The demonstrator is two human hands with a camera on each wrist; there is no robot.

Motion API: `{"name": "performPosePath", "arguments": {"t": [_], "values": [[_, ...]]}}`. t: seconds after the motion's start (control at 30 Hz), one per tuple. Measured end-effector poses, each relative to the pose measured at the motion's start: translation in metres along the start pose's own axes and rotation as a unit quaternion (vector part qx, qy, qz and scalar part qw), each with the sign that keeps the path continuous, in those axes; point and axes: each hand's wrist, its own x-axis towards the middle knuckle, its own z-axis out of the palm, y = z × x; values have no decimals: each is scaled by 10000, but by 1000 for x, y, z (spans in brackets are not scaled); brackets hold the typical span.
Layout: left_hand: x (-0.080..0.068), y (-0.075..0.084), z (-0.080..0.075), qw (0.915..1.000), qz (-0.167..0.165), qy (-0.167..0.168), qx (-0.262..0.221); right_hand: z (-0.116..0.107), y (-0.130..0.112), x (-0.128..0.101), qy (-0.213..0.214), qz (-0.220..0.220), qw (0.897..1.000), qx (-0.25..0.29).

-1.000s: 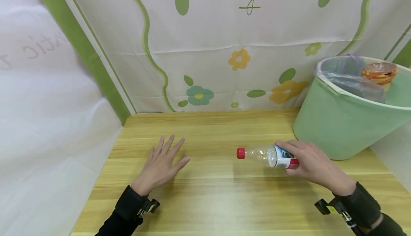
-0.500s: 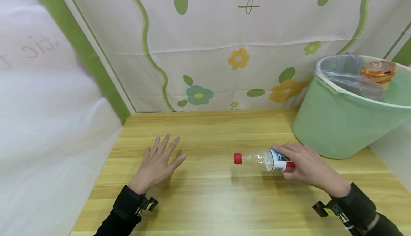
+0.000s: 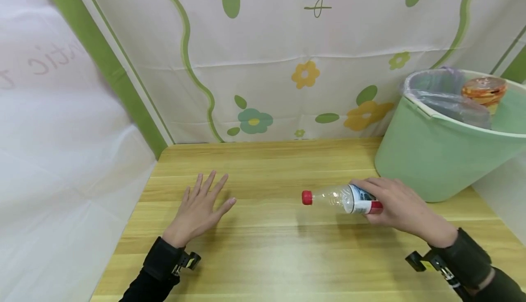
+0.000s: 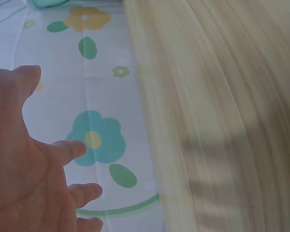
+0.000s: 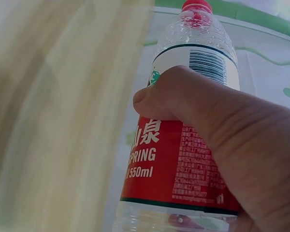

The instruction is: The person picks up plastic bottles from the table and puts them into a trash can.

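Nearest the camera, two black sleeves with wrist straps reach in over the counter (image 3: 267, 256), a pale wood-grain top with lengthwise stripes of lighter and darker yellow. The left hand (image 3: 197, 210) lies flat on the wood at the left, fingers straight and slightly spread, holding nothing; in the left wrist view its fingers (image 4: 70, 150) show against the flowered cloth beyond the counter's edge. The right hand (image 3: 400, 208) is on the right side, its fingers and thumb curled round the plastic bottle (image 3: 343, 199). The bottle lies roughly level just above the counter, its red cap (image 3: 307, 197) pointing left toward the middle; whether it touches the wood cannot be told. The right wrist view shows the thumb (image 5: 183, 94) pressed across the red and white label (image 5: 183, 164), with the clear body looking empty.

Farther back on the right, just beyond that hand, stands a light green bin (image 3: 431, 156) lined with a thin plastic bag, an orange-patterned round thing (image 3: 484, 90) resting inside near its rim. Behind the counter hangs a white curtain (image 3: 287, 65) printed with green vines and yellow and teal flowers; a plain white sheet covers the left side.
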Motion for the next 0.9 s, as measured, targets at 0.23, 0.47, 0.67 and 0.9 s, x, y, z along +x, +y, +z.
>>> {"name": "performPosePath", "arguments": {"t": [0.23,0.47,0.67,0.9], "values": [[-2,-1,-1,10000,-2,-3,-22,-34,14,1,211,35,9993,-293],[-3,-1,-1,10000,-24,-44,-36,-73,25,7,531,-32,9964,-653],[-4,0,-1,9999,-34,-94,-52,-107,29,9,725,79,9920,-1031],[-4,1,-1,10000,-16,-90,-21,-141,37,10,1216,396,9840,-1241]]}}
